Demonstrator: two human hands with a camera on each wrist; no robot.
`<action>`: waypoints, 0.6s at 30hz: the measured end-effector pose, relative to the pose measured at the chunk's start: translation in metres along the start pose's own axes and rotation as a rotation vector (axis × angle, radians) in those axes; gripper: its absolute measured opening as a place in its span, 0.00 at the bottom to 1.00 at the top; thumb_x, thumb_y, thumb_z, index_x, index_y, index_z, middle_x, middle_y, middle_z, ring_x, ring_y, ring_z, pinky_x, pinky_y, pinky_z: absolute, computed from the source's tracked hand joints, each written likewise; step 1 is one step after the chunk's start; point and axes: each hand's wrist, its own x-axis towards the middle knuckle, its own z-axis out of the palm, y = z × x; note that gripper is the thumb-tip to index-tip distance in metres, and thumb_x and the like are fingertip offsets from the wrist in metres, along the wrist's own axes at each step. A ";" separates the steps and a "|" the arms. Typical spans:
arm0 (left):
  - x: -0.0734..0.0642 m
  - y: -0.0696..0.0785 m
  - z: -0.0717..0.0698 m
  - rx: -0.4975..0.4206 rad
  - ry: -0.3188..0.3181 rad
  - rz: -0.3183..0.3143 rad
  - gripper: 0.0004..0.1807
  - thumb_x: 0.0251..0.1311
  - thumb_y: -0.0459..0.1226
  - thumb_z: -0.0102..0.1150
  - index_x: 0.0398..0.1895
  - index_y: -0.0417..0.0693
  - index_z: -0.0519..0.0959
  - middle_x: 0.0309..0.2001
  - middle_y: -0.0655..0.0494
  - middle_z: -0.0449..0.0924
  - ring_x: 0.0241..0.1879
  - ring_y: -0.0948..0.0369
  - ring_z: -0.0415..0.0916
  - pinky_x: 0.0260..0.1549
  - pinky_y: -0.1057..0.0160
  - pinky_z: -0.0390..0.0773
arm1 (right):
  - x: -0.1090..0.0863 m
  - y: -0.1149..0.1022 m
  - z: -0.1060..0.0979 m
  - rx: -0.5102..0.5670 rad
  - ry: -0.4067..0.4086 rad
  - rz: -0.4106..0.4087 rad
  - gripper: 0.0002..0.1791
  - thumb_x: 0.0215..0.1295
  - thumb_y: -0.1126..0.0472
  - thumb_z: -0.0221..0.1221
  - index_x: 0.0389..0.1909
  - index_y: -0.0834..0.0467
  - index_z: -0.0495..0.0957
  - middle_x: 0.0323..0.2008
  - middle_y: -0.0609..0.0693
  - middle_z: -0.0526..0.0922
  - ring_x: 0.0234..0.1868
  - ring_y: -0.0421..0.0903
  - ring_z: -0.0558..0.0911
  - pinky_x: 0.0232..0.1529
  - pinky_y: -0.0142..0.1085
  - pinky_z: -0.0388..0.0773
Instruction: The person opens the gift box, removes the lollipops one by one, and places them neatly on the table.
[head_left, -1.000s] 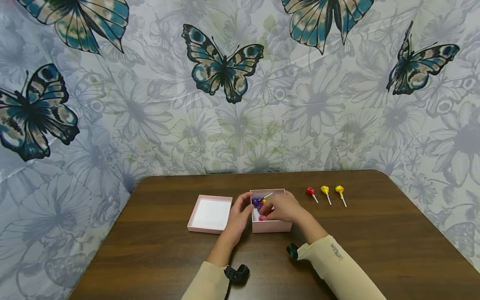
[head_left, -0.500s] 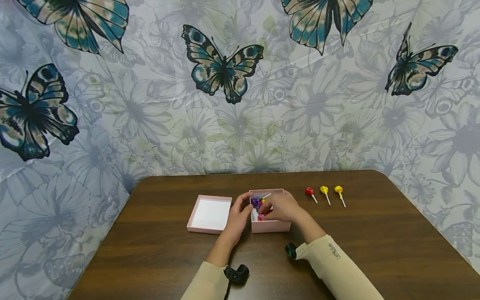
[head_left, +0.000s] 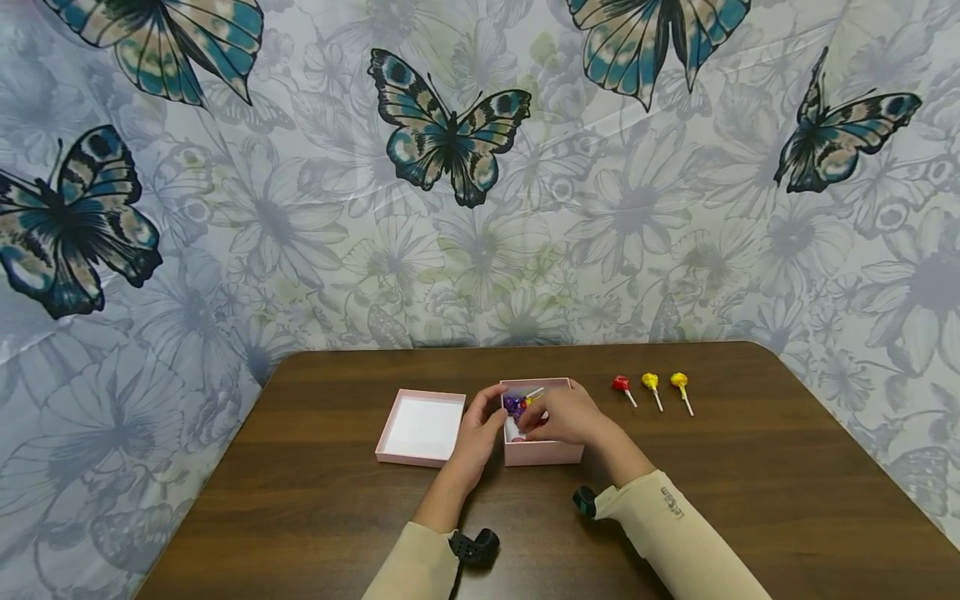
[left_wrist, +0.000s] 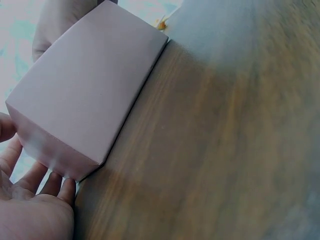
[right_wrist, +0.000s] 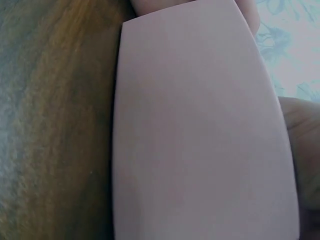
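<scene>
Pink and lidless, a box (head_left: 543, 452) is being steadied on the brown table (head_left: 337, 517) by the left hand (head_left: 477, 429), its slightly parted fingers being laid against one end wall. Into the box the right hand (head_left: 566, 415) is being dipped, fingers bent and narrowly gathered; whether anything is being pinched cannot be told. Purple-wrapped sweets (head_left: 514, 406) are being partly hidden there. The lid (head_left: 427, 425) is being borne, white inside uppermost, beyond the left hand. To the right, a red lollipop (head_left: 621, 382) and two yellow lollipops (head_left: 650, 381) are being displayed apart. Opening is being judged done; handling of the sweets is seemingly being left unfinished, the lid not yet on.
</scene>
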 end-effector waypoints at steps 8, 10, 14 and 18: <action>0.001 0.000 0.000 0.009 0.003 -0.003 0.22 0.70 0.32 0.48 0.67 0.48 0.70 0.74 0.48 0.65 0.75 0.49 0.59 0.74 0.45 0.59 | 0.004 -0.005 -0.006 -0.004 -0.075 0.029 0.05 0.58 0.54 0.70 0.35 0.41 0.90 0.27 0.31 0.87 0.43 0.39 0.83 0.69 0.73 0.49; 0.001 0.000 -0.001 0.011 0.003 -0.004 0.22 0.71 0.32 0.48 0.67 0.48 0.70 0.74 0.48 0.64 0.76 0.49 0.58 0.75 0.45 0.59 | 0.005 -0.006 -0.006 -0.029 -0.084 0.022 0.04 0.59 0.53 0.70 0.34 0.40 0.90 0.25 0.30 0.85 0.43 0.39 0.83 0.69 0.74 0.47; 0.001 -0.001 0.000 0.015 0.000 -0.004 0.22 0.71 0.32 0.48 0.67 0.48 0.70 0.74 0.48 0.64 0.76 0.49 0.57 0.75 0.45 0.58 | 0.007 -0.007 -0.004 -0.094 -0.082 -0.006 0.02 0.58 0.50 0.70 0.32 0.38 0.90 0.22 0.28 0.83 0.40 0.38 0.83 0.68 0.76 0.45; 0.001 -0.001 0.000 0.003 -0.002 0.002 0.22 0.71 0.32 0.48 0.67 0.47 0.70 0.74 0.48 0.64 0.76 0.49 0.57 0.75 0.45 0.58 | 0.007 -0.007 -0.003 -0.126 -0.063 -0.031 0.03 0.57 0.49 0.70 0.32 0.37 0.90 0.21 0.28 0.83 0.37 0.35 0.82 0.67 0.77 0.44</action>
